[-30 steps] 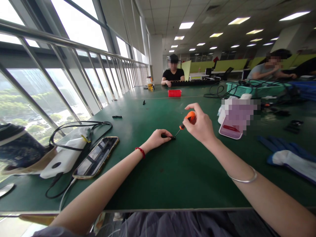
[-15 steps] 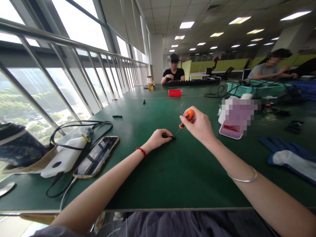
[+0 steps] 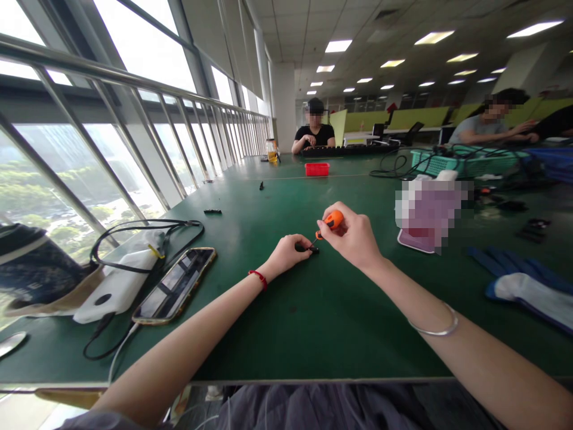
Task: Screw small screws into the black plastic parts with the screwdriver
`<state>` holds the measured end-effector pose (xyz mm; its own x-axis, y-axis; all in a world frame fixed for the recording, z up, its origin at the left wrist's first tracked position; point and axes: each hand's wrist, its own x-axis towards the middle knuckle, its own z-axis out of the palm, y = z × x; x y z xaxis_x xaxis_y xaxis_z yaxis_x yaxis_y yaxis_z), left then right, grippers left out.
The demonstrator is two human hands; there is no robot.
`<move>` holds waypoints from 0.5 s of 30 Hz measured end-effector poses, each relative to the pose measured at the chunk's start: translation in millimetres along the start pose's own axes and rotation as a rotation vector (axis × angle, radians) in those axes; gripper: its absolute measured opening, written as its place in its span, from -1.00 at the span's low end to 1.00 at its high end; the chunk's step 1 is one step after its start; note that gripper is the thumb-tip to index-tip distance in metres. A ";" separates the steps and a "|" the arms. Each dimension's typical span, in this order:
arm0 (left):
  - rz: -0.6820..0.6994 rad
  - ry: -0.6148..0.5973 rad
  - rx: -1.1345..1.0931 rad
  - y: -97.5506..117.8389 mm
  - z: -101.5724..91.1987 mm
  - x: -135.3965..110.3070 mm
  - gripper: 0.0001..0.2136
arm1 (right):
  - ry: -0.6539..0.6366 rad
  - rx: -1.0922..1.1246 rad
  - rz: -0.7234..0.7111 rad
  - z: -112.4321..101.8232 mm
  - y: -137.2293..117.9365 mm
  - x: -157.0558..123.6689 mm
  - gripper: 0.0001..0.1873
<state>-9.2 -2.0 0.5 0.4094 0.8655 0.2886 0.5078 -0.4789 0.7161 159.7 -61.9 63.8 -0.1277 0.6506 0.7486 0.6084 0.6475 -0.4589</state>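
Observation:
My right hand point(image 3: 351, 233) is closed round the handle of an orange and black screwdriver point(image 3: 333, 220), which slants down to the left. Its thin shaft reaches a small black part point(image 3: 315, 250) on the green table point(image 3: 286, 334). With thumb and fingers pinched together, my left hand point(image 3: 290, 252) holds that black part against the tabletop. My fingers cover some of the part, so its exact kind is unclear, and where the screwdriver tip meets it is too small to make out.
Left of my arm lie a smartphone point(image 3: 175, 285), a white power bank point(image 3: 117, 286) and black cables. Small black pieces point(image 3: 213, 211) and a red bin point(image 3: 317, 169) sit farther back. Blue-white gloves point(image 3: 532, 292) and a green basket point(image 3: 465, 162) are at right. A co-worker point(image 3: 315, 128) sits opposite.
My right hand and the screwdriver have moved left and slightly down, and the screwdriver leans over more. My left hand stays at the black part.

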 end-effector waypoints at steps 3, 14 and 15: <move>-0.004 -0.002 -0.002 -0.3 0.1 0.5 -0.90 | -0.008 -0.011 0.013 -0.3 -0.2 0.1 -0.84; -0.011 -0.011 -0.009 0.3 -0.5 0.1 -0.90 | 0.010 -0.074 0.015 0.8 1.0 -0.2 -0.85; -0.012 -0.012 -0.007 1.0 -0.7 -0.1 -0.90 | 0.010 -0.068 0.013 1.0 1.2 -0.3 -0.85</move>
<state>-9.3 -2.4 1.6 0.4126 0.8691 0.2727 0.5072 -0.4679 0.7238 159.7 -61.0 62.6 -0.1118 0.6546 0.7477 0.6617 0.6104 -0.4355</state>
